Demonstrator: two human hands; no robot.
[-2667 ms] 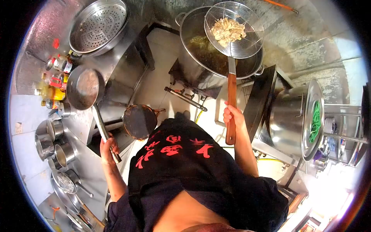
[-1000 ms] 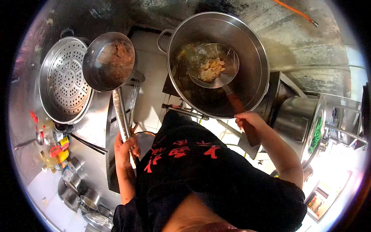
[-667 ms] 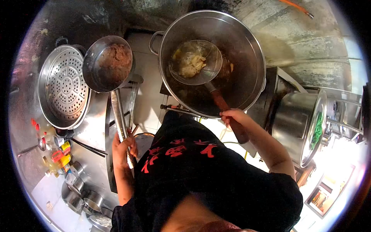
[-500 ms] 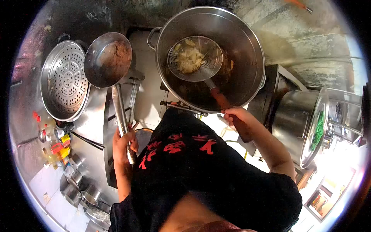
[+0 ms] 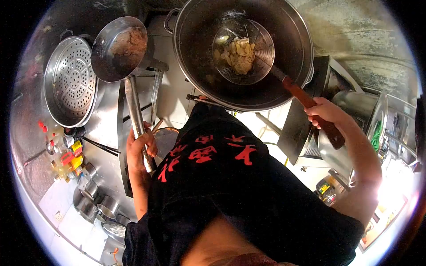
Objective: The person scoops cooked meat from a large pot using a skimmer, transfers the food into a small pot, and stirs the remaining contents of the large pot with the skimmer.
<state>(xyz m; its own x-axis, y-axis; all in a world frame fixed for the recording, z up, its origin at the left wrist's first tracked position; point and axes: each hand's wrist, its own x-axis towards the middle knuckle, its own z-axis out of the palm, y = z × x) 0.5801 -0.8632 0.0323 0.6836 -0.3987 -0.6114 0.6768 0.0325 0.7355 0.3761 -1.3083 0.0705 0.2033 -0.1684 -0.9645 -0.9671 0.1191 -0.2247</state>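
Note:
My left hand (image 5: 141, 146) is wrapped round the tubular metal handle of a long-handled pan (image 5: 104, 51). A patch of brownish, pasty food (image 5: 129, 46) lies inside that pan. My right hand (image 5: 325, 111) grips the wooden handle of a wire skimmer (image 5: 265, 53). Pale yellowish pieces of food (image 5: 240, 55) sit in the skimmer's mesh. The mesh is over the mouth of a large, deep metal pot (image 5: 191, 75), whose bottom is dark and hard to make out.
A perforated steamer tray (image 5: 73, 82) is on the left metal counter. Bottles (image 5: 73, 162) and several small metal pots (image 5: 86, 206) are nearer on that side. To the right stand a dark metal stove unit (image 5: 306, 133) and another big pot (image 5: 335, 155) with something green by it.
My right hand has moved right and slightly up, carrying the skimmer rightward across the pot. The whole view has shifted, so the pot and the pan appear higher.

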